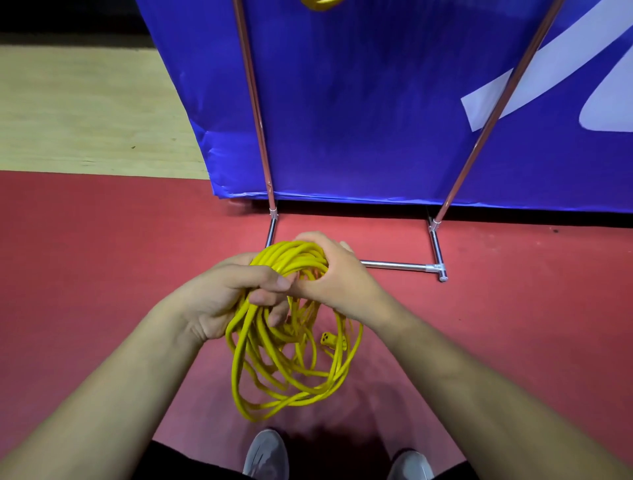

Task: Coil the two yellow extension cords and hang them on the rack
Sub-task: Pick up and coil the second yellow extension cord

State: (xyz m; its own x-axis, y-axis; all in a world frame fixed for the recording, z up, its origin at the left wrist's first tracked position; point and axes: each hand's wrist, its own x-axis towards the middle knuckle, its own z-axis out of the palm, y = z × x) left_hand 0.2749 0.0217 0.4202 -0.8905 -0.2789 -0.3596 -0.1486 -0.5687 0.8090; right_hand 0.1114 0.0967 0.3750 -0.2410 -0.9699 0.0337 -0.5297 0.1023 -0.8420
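A yellow extension cord [291, 370] hangs in several loose loops in front of me, above the red floor. My left hand [219, 298] grips the top of the coil from the left, fingers curled round the strands. My right hand [329, 274] grips the same bundle from the right, thumb underneath. The cord's yellow plug end [327, 340] dangles inside the loops on the right. A bit of a second yellow cord [320, 3] shows at the top edge, up on the metal rack [400, 265], whose two poles rise just beyond my hands.
A blue banner [376, 102] stands behind the rack. The rack's chrome base bars lie on the red floor [102, 257]. Pale wooden flooring [85, 113] lies at the far left. My grey shoes [265, 452] show at the bottom.
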